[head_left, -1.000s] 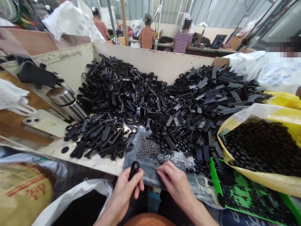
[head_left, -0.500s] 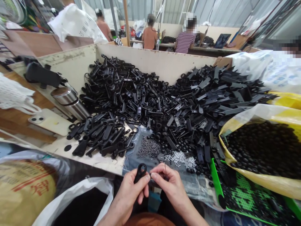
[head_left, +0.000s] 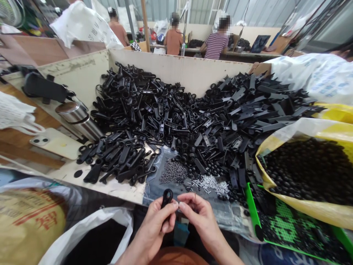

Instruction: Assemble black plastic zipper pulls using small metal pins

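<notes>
My left hand [head_left: 153, 224] is closed around a black plastic part with a ringed end [head_left: 167, 195], which points up and away from me. Close beside it, my right hand [head_left: 200, 218] has thumb and forefinger pinched together near the left thumb tip. Something dark shows behind the right fingers, too hidden to name. Just beyond the hands lie a heap of small grey springs or screws [head_left: 173, 172] and a scatter of silver pins [head_left: 212, 184] on a dark sheet [head_left: 154, 187].
Black ringed parts [head_left: 121, 158] and flat black pieces [head_left: 256, 106] are heaped in a wooden-walled bin. A yellow sack of black beads [head_left: 306, 173] and a green tray [head_left: 252, 206] stand right. At left are a steel flask [head_left: 79, 119] and phone [head_left: 55, 143]. Several people sit beyond.
The black part in my left hand has turned, so its ring shows more edge-on. My hands remain close together. The camera view has shifted slightly.
</notes>
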`<move>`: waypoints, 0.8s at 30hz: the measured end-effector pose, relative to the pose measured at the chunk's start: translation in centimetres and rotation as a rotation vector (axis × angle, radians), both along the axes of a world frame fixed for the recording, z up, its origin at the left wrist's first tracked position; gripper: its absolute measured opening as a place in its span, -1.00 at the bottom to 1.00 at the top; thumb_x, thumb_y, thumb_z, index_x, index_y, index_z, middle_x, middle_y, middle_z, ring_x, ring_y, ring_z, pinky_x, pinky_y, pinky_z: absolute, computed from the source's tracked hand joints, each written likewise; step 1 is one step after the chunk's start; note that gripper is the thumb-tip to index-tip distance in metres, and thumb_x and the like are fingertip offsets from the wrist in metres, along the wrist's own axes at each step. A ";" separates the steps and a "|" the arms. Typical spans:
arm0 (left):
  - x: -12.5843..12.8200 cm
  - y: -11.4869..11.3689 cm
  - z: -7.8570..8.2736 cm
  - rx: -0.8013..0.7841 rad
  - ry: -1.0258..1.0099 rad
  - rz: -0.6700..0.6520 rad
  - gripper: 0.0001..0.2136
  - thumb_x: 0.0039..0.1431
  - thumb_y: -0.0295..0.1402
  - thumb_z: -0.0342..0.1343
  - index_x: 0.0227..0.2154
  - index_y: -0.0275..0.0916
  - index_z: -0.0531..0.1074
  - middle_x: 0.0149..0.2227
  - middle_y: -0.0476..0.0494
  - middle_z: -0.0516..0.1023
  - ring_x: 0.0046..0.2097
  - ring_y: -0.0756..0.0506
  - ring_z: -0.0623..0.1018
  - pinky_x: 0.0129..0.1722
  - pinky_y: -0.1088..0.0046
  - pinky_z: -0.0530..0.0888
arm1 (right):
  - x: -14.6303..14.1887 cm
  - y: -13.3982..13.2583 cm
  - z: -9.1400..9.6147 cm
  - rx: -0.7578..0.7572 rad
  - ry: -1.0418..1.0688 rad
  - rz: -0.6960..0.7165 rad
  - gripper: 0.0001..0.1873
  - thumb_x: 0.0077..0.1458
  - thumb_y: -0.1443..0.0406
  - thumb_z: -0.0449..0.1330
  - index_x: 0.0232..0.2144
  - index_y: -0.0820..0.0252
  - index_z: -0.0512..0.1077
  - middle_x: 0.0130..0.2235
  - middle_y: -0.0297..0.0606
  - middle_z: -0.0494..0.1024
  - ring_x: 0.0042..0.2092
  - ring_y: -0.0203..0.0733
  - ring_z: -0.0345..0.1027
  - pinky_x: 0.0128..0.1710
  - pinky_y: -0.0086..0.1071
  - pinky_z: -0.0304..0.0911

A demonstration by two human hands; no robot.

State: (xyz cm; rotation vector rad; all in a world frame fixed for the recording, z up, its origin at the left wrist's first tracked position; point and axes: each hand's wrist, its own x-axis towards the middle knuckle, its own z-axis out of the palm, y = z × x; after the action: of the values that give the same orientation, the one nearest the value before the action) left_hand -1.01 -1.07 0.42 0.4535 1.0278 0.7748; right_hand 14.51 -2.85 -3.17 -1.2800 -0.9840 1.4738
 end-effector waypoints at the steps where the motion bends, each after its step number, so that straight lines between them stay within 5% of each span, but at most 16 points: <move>1: 0.1 0.1 0.0 -0.013 -0.012 -0.002 -0.67 -0.07 -0.16 0.43 -0.46 -0.29 0.46 -0.74 0.17 0.29 -0.68 0.20 0.03 -0.60 0.59 -0.05 | 0.1 0.0 0.0 0.014 -0.019 -0.006 -0.61 0.10 -0.03 0.37 -0.27 0.17 0.63 -0.36 -0.25 0.57 -0.37 -0.23 0.36 -0.34 -0.38 0.28; 8: 0.3 0.2 0.1 -0.151 -0.062 0.004 -0.62 -0.18 -0.17 0.48 -0.46 -0.28 0.45 -0.73 0.18 0.30 -0.68 0.21 0.00 -0.60 0.59 -0.04 | 1.5 0.2 0.9 0.265 -0.280 0.064 -0.75 0.20 0.10 0.31 -0.27 0.11 0.68 -0.42 -0.30 0.49 -0.46 -0.28 0.22 -0.48 -0.41 0.12; 13: 0.4 0.0 -0.1 -0.169 -0.052 -0.027 -0.59 -0.15 -0.13 0.47 -0.44 -0.27 0.41 -0.70 0.18 0.31 -0.67 0.20 0.00 -0.59 0.57 -0.07 | 1.8 -0.1 1.0 0.298 -0.370 0.097 -0.81 0.22 0.16 0.29 -0.26 0.13 0.66 -0.39 -0.29 0.51 -0.46 -0.27 0.25 -0.48 -0.40 0.14; 18: -0.1 -0.7 0.3 -0.104 0.035 -0.130 -0.62 0.01 -0.19 0.37 -0.20 -0.29 0.44 -0.54 0.10 0.43 -0.56 0.13 0.24 -0.50 0.57 0.11 | 2.1 -0.1 1.0 0.308 -0.416 0.052 -0.84 0.23 0.20 0.27 -0.29 0.14 0.61 -0.39 -0.31 0.49 -0.50 -0.29 0.21 -0.51 -0.42 0.15; 24: -0.6 -1.4 0.8 -0.080 0.067 -0.135 -0.43 -0.15 -0.40 0.26 0.03 -0.29 0.39 -0.40 0.03 0.51 -0.38 0.01 0.37 -0.32 0.45 0.29 | 2.0 0.1 1.2 0.460 -0.539 0.145 -0.87 0.27 0.28 0.23 -0.19 0.13 0.58 -0.34 -0.28 0.52 -0.46 -0.28 0.29 -0.48 -0.42 0.21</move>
State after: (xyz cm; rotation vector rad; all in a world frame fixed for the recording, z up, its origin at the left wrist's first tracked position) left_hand -1.60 -2.48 1.21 0.4772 1.0756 0.5992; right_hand 16.48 -2.78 -2.02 -1.2961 -1.6872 0.9248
